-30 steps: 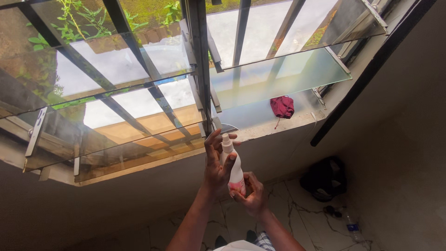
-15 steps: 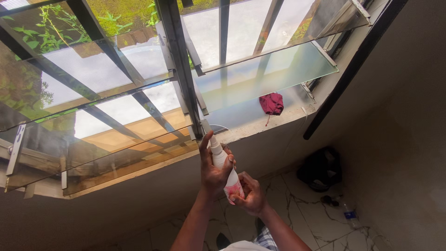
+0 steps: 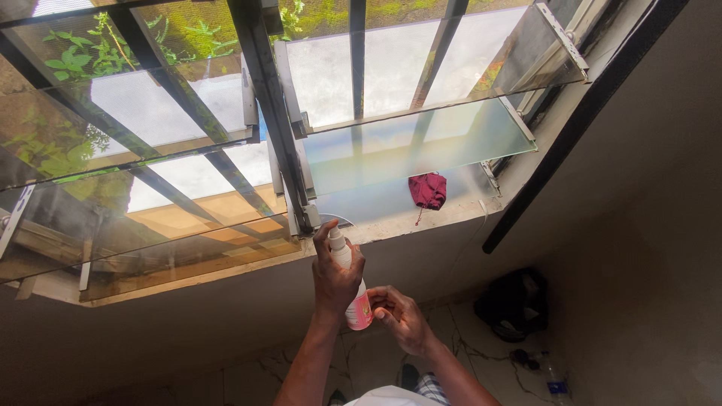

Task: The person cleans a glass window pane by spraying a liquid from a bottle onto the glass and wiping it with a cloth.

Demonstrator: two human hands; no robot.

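**Both hands on a spray bottle under a louvre window**

At far left, tilted glass louvres (image 3: pixel 150 113) and dark bars (image 3: pixel 263 113) fill the top of the view, with green leaves beyond them. Below runs a pale sill (image 3: pixel 421 218).

My left forearm rises from the bottom edge, near the middle, almost straight up. My left hand (image 3: pixel 335 278) is closed around the upper part of a white spray bottle (image 3: pixel 347 282), fingers wrapped over its neck, the index finger stretched up beside the nozzle. The bottle stands nearly upright, tipped slightly left at the top, just below the sill and the window's centre post.

My right forearm comes in from lower right, angled up and leftward. My right hand (image 3: pixel 398 316) is curled, its fingertips touching the bottle's pink base; it looks like a light pinch rather than a full grasp.

Further right, a dark red cloth (image 3: pixel 427 189) lies on the sill. On the marble floor below sits a black bag (image 3: pixel 515 304), with a plastic bottle (image 3: pixel 555 382) near it.
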